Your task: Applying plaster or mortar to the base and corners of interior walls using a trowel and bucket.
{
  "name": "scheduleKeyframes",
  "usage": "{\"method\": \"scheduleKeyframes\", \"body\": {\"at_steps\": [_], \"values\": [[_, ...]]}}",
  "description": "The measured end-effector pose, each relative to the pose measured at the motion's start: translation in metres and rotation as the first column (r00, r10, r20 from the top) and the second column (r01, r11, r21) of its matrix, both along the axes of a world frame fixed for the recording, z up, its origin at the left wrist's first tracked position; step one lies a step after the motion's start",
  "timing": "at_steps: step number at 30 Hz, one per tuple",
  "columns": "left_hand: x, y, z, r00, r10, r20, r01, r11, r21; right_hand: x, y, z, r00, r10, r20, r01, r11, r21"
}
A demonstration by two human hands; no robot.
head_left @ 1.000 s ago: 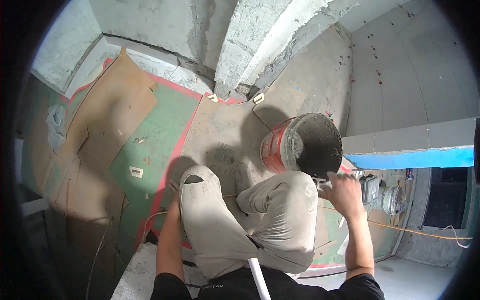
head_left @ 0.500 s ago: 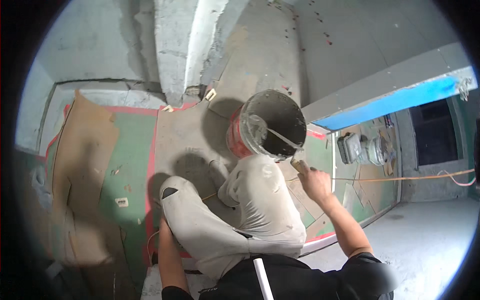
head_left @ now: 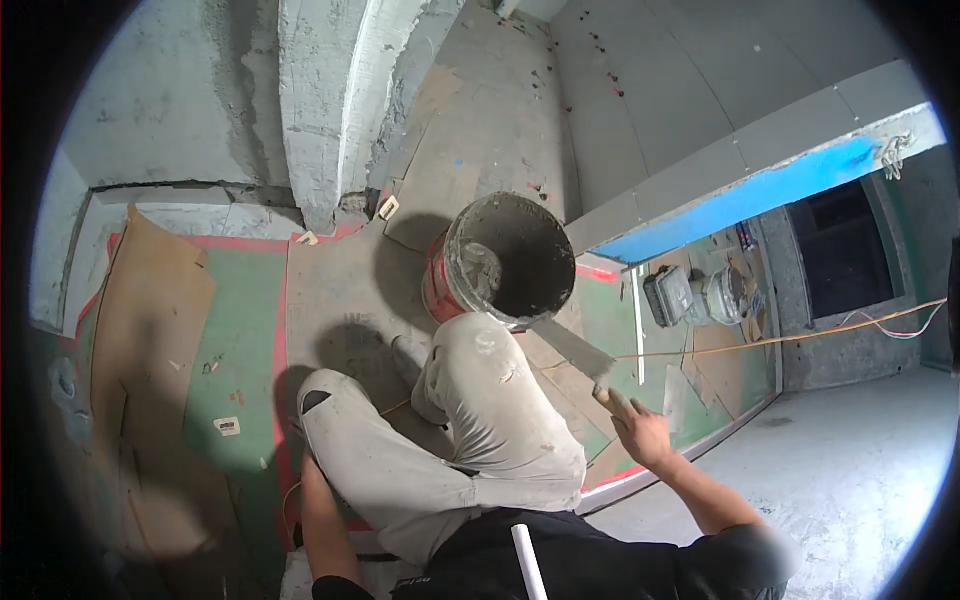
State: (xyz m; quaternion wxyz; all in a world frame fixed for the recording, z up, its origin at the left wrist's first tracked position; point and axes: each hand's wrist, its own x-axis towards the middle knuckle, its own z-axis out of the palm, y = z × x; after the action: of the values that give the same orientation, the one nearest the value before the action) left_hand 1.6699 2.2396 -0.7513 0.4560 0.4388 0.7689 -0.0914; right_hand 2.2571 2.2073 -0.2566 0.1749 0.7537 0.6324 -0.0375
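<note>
My right hand is closed round the wooden handle of a trowel. Its long flat blade points up and left, with the tip close to the rim of a bucket. The bucket is tilted, red outside and crusted with grey plaster inside. A lump of wet grey plaster clings to its inner left wall. My right knee, in pale dusty trousers, is bent up against the bucket. My left forearm runs up beside my left leg, which hides the hand and its fingers.
Cardboard sheets and green boards with red tape cover the floor. An orange cable crosses at right. Beyond a blue-faced beam stand a grey case and pale buckets. A concrete column rises ahead.
My right hand has drawn the trowel back from the bucket, down and right, so the whole blade now shows outside it. The view has shifted slightly.
</note>
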Motion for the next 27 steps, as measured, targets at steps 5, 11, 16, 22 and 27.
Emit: {"method": "scheduleKeyframes", "body": {"at_steps": [5, 11, 16, 22, 27], "values": [[0.002, -0.004, -0.002, 0.999, 0.038, -0.008, -0.038, 0.999, 0.006, 0.019, 0.04, 0.016, 0.93, -0.031, -0.366, 0.172, 0.916, 0.362], [0.001, -0.006, -0.005, 0.998, 0.063, -0.009, -0.064, 0.998, -0.008, 0.109, 0.159, -0.136, 0.25, -0.482, -0.84, 0.714, 0.678, -0.176], [0.001, 0.006, -0.004, 0.999, 0.05, -0.008, -0.05, 0.999, -0.014, 0.082, 0.232, -0.231, -0.157, -0.075, -0.985, 0.889, 0.424, -0.174], [0.009, 0.04, -0.014, 1.0, -0.002, 0.013, 0.002, 1.0, -0.021, 0.168, 0.322, -0.202, -0.136, 0.01, -0.991, 0.738, 0.668, -0.094], [0.003, 0.058, -0.018, 1.0, -0.014, 0.023, 0.014, 1.0, -0.013, 0.166, 0.393, -0.172, 0.169, -0.244, -0.955, 0.524, 0.843, -0.123]]}}
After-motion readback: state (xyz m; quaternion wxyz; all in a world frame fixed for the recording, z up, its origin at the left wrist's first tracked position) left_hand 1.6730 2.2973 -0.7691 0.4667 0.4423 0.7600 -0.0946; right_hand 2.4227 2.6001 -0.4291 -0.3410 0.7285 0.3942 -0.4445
